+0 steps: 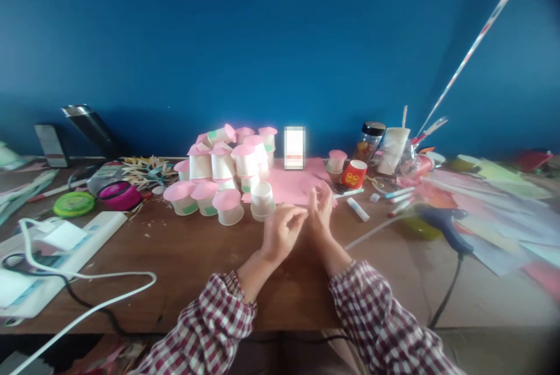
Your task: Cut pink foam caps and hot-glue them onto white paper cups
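Observation:
My left hand [282,234] is closed in a pinch, thumb and forefinger together; anything between the tips is too small to make out. Beside it my right hand [321,214] is raised, with its fingers curled around the edge of a thin, round pink paper disc [307,185]. The disc blends into the pink paper sheet [284,185] lying behind the hands. Just left of my left hand stands an uncovered white paper cup [262,199]. Farther left, several cups with pink paper tops are stacked, among them a front cup [228,214].
On the right are a red cup [354,175], a glue stick [358,210], a lidded jar [370,139], stacked white cups [394,150] and a blue glue gun [450,229]. A white power strip [98,232] and its cable [118,299] lie left. A blurred white rectangle [294,147] stands behind.

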### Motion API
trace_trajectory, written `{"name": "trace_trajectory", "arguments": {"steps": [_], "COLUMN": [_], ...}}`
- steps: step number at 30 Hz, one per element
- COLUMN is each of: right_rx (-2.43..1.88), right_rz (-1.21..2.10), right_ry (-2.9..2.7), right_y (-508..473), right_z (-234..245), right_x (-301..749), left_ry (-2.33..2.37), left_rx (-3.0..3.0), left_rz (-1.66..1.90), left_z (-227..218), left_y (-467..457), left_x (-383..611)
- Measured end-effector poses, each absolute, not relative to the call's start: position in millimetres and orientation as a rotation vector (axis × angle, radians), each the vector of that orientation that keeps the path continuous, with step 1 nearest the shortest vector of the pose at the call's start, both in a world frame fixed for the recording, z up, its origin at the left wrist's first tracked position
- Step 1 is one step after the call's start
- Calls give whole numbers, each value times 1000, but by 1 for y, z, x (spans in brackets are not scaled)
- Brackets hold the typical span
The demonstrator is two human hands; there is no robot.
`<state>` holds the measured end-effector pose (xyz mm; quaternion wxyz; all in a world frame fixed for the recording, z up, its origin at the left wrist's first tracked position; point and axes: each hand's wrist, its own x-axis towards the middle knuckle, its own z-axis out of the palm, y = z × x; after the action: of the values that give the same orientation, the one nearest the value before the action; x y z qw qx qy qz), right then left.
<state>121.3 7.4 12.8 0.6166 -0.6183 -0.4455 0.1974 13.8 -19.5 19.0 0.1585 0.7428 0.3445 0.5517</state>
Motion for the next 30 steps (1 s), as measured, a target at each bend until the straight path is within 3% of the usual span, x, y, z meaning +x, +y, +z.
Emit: {"name": "trace_trajectory", "arguments": {"steps": [5,11,17,30], "right_rx": [-1434,-1416,-1421,-1415], "right_rz": [434,459,477,609], "right_ry": [-1023,-1055,-1099,-1108], "right_y": [13,18,18,13], "right_z": [6,2,-1,5], "right_x": [123,121,120,117], "left_ry": [1140,1888,2268,2314], "left_rx": [2226,2453,2105,1884], "left_rz": [1366,1027,888,833], "left_z": [27,16,12,15], "left_y": [-50,-72,-45,-17], "left_x": [-10,-79,-117,-113]}}
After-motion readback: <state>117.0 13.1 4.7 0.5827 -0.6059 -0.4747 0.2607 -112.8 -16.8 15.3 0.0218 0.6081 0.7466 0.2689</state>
